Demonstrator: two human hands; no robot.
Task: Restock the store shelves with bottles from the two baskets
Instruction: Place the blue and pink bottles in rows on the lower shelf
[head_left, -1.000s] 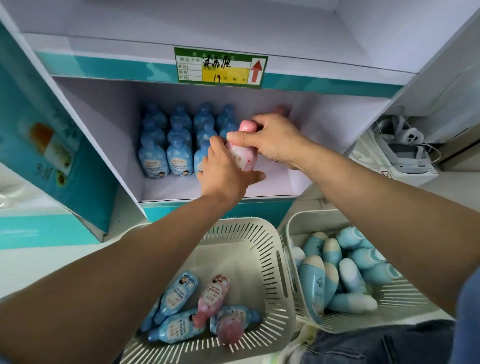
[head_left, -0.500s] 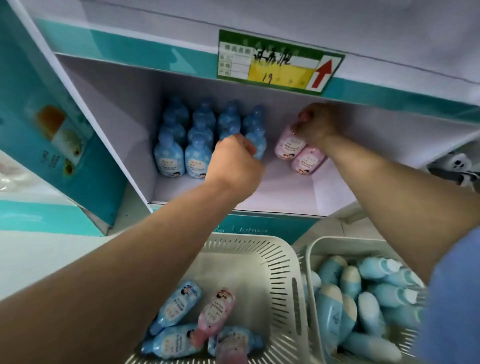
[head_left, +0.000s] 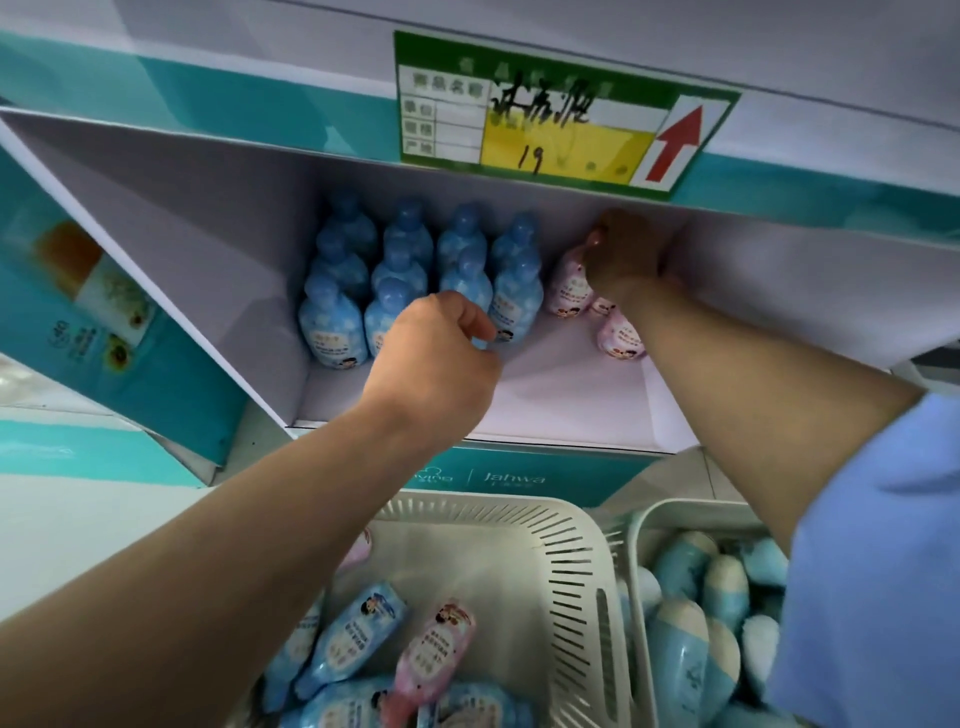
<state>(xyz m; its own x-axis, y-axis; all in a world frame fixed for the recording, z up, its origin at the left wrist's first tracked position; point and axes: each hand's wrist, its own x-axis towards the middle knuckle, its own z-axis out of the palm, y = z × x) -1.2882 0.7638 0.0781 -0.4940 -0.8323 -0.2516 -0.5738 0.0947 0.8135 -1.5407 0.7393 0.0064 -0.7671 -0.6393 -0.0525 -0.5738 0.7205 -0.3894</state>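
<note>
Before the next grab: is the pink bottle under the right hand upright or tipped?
Upright: the pink bottle stands base down on the shelf, label facing out, its cap gripped by the right hand.

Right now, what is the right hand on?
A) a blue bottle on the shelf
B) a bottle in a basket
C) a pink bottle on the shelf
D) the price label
C: the right hand grips the top of a pink bottle standing on the shelf.

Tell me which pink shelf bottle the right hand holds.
The rear pink bottle, beside the blue bottles; the right hand grips its cap. The front bottle is unheld.
</note>
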